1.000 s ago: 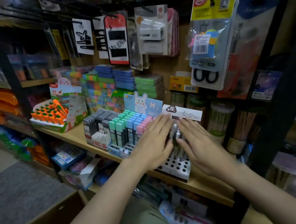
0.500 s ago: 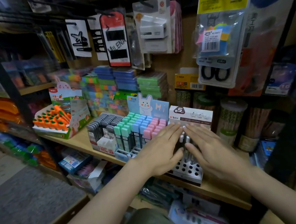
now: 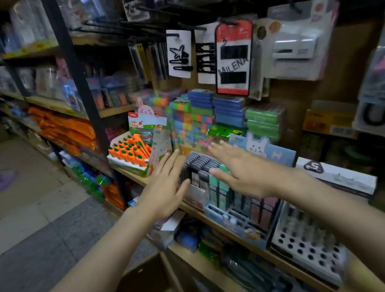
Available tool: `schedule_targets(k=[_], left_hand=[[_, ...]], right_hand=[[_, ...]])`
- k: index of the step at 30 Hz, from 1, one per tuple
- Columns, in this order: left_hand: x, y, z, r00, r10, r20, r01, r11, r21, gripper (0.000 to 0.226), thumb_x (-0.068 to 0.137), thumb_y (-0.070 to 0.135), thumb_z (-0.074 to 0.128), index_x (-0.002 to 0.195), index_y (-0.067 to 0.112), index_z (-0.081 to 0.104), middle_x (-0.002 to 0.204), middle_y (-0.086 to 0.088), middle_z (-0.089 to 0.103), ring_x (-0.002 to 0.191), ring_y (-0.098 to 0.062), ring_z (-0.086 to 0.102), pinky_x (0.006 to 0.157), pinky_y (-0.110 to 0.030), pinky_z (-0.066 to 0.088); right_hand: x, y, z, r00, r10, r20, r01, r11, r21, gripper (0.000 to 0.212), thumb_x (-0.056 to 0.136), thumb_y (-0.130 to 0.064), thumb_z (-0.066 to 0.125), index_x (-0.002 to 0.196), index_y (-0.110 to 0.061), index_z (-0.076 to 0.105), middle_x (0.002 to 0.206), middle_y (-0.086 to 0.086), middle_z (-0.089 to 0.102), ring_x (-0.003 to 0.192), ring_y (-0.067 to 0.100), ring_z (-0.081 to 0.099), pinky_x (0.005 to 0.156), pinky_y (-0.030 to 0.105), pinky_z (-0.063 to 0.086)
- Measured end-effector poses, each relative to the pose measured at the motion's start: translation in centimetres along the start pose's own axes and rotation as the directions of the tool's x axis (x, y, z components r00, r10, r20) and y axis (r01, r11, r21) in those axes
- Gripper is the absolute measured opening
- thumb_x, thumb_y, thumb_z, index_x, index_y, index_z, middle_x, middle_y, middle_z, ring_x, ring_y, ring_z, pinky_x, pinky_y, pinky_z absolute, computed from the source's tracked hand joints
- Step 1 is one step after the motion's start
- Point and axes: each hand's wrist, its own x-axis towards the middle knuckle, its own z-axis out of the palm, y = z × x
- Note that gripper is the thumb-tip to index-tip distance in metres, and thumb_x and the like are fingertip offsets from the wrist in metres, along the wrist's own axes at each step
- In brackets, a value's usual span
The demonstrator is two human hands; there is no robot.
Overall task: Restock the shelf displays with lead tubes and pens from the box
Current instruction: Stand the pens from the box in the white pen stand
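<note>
Left hand: fingers straight, flat beside dark lead tubes.
Right hand: spread flat over them.
Shelf: wooden, carrot pens at ten o'clock.
Room: tiled aisle floor left.

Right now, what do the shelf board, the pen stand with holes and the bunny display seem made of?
Shelf board: looks like wood or laminate, matte tan, square edge. Pen stand: probably molded plastic, smooth pale surface with neat round holes. Bunny display: likely printed cardboard, thin flat die-cut backing with ears.
</note>
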Motion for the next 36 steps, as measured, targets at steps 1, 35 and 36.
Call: schedule_targets(k=[1, 35, 36], left_hand=[[0.0, -1.1, 0.2, 1.000, 0.019, 0.020, -0.019, 1.000, 0.010, 0.063, 0.101, 0.046, 0.034, 0.155, 0.028, 0.008, 0.162, 0.011, -0.008, 0.148, -0.010, -0.013, 0.122, -0.034, 0.000], [2.5, -3.9, 4.6, 0.995, 0.063, -0.078, -0.068, 0.996, -0.063, 0.060, 0.102, 0.043, 0.034, 0.155, 0.028, 0.010, 0.161, 0.015, -0.002, 0.144, 0.002, -0.013, 0.119, -0.026, -0.005], [2.7, -4.0, 4.6, 0.995, 0.066, -0.074, -0.070, 0.995, -0.065, 0.060, 0.101, 0.045, 0.032, 0.155, 0.029, 0.009, 0.160, 0.017, -0.005, 0.143, 0.003, -0.015, 0.119, -0.026, -0.005]], right_hand=[[1.4, 0.0, 0.2, 0.999, -0.015, 0.043, 0.016, 0.999, -0.037, 0.068, 0.102, -0.052, 0.022, 0.157, -0.015, 0.008, 0.164, 0.001, 0.002, 0.151, 0.014, -0.002, 0.121, 0.029, -0.001], [9.2, 2.1, 2.2, 0.982, 0.064, -0.176, -0.062, 0.998, 0.018, 0.031, 0.102, -0.030, 0.047, 0.101, -0.010, 0.070, 0.100, 0.005, 0.068, 0.089, 0.019, 0.061, 0.078, 0.031, 0.049], [9.1, 2.2, 2.1, 0.988, 0.026, -0.152, -0.023, 1.000, 0.019, 0.036, 0.103, -0.032, 0.041, 0.113, -0.009, 0.067, 0.113, 0.008, 0.067, 0.104, 0.023, 0.060, 0.093, 0.036, 0.048]])
